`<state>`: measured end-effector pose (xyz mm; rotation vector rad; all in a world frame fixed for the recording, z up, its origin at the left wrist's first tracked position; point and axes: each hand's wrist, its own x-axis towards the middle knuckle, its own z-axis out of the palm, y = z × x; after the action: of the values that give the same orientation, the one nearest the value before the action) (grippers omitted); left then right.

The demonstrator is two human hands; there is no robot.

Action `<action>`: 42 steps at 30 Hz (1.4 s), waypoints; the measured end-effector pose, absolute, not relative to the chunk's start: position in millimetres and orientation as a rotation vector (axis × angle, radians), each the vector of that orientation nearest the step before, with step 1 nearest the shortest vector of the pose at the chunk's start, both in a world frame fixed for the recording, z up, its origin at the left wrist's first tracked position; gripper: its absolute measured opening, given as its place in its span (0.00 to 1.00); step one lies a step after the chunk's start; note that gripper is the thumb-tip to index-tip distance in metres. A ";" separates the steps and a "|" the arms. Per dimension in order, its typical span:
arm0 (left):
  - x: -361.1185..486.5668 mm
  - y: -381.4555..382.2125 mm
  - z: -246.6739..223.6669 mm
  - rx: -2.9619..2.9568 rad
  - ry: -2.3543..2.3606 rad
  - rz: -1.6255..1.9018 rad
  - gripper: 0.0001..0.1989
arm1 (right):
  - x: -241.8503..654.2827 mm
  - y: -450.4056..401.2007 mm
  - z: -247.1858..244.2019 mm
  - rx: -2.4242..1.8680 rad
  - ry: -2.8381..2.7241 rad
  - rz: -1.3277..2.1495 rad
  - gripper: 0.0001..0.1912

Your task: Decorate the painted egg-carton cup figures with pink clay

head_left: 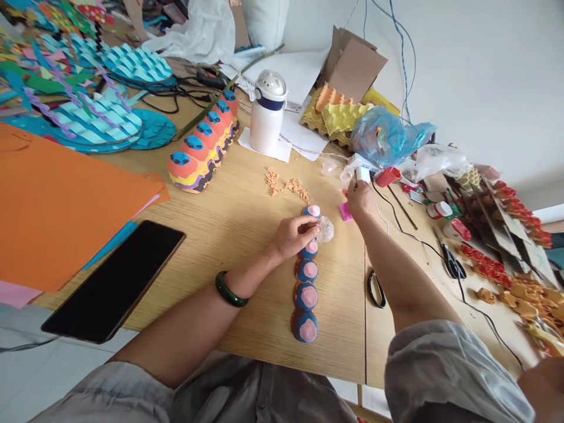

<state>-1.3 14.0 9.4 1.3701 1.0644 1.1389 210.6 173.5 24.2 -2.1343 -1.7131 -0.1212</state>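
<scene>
My left hand (293, 238) is on top of a long bumpy strip made from an egg box (306, 282), painted blue with pink spots. The strip lies flat on the table, right in front of me, between my two hands. My left hand is curled and holding the strip near its far end, with my fingers (308, 226) on the blue and pink bumps. A see-through crinkly plastic piece (325, 230) sits just beside my fingers. I can't tell if it is stuck on the strip.

My right hand (360, 198) is nearly closed. My fingers pinch a small white block (363, 174), but I can't see just what it is. A little pink paper (345, 211) lies near that hand.

The table is light wood (247, 247). On it are a white bottle with a dark blue band (268, 111), a second egg-box strip painted orange and blue (202, 141), and orange crumbs (286, 185). A black phone (113, 281) sits on big orange paper sheets (66, 200). There are black scissors (452, 264) and a blue plastic bag (390, 136) too. A white wall (484, 70) is behind it all. I wear a green bangle (231, 289) on my left arm.
</scene>
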 end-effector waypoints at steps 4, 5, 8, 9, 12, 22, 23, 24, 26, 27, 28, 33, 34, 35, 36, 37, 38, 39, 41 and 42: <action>-0.1 12.6 9.5 1.400 1.022 1.130 0.13 | 249.7 147.6 16.3 -2.117 -1.666 -0.141 0.14; 0.3 12.6 9.1 1.401 1.012 1.129 0.13 | 254.8 142.4 14.8 -2.103 -1.659 -0.137 0.13; 1.0 13.9 7.0 1.351 0.991 1.130 0.14 | 258.6 130.6 15.9 -2.026 -1.638 -0.125 0.13; 1.2 14.7 6.1 1.328 0.984 1.127 0.14 | 256.3 126.7 18.1 -1.995 -1.628 -0.127 0.14; 1.5 16.9 3.8 1.288 0.970 1.131 0.13 | 239.7 107.6 27.2 -1.892 -1.607 -0.106 0.16; 4.7 5.9 10.2 1.468 1.016 1.227 0.11 | 169.9 -17.5 26.7 -1.239 -1.322 0.936 0.19; 5.1 4.6 10.9 1.469 1.003 1.211 0.12 | 169.3 -23.3 24.7 -1.219 -1.302 0.957 0.19; 5.5 3.4 11.5 1.461 0.984 1.187 0.13 | 169.6 -27.3 22.6 -1.202 -1.281 0.972 0.19; 6.1 1.5 12.7 1.435 0.935 1.133 0.15 | 171.4 -31.8 18.7 -1.177 -1.236 0.987 0.18; 6.2 0.9 13.3 1.428 0.909 1.109 0.15 | 172.3 -33.1 16.8 -1.162 -1.216 0.986 0.17; 6.2 0.3 14.0 1.424 0.884 1.090 0.15 | 172.7 -34.1 15.0 -1.149 -1.203 0.983 0.16; 5.9 -2.4 16.9 1.435 0.844 1.059 0.12 | 172.4 -40.3 10.9 -1.192 -1.288 0.710 0.09; 6.2 -3.3 17.6 1.450 0.858 1.063 0.12 | 173.0 -41.8 11.4 -1.223 -1.338 0.601 0.08; 6.7 -4.4 18.4 1.478 0.878 1.068 0.12 | 174.1 -43.1 12.2 -1.250 -1.386 0.505 0.06; 7.2 -5.7 19.3 1.518 0.903 1.080 0.11 | 175.4 -44.3 13.1 -1.271 -1.426 0.433 0.05; 7.9 -7.2 20.2 1.570 0.925 1.099 0.11 | 176.9 -45.2 14.0 -1.282 -1.456 0.391 0.05; 8.5 -8.9 21.1 1.629 0.939 1.123 0.11 | 178.4 -45.8 14.7 -1.281 -1.475 0.376 0.05; 9.2 -10.6 21.9 1.691 0.938 1.150 0.11 | 179.5 -46.3 15.3 -1.271 -1.488 0.375 0.05; 10.4 -14.2 23.3 1.809 0.928 1.196 0.11 | 180.3 -47.1 15.9 -1.249 -1.522 0.382 0.06; 11.0 -15.9 23.8 1.858 0.933 1.208 0.11 | 179.9 -47.6 16.1 -1.240 -1.534 0.387 0.06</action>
<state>11.0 -15.9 23.8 1.8575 0.9327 1.2081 179.9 -47.6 16.1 -1.2402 -1.5338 0.3871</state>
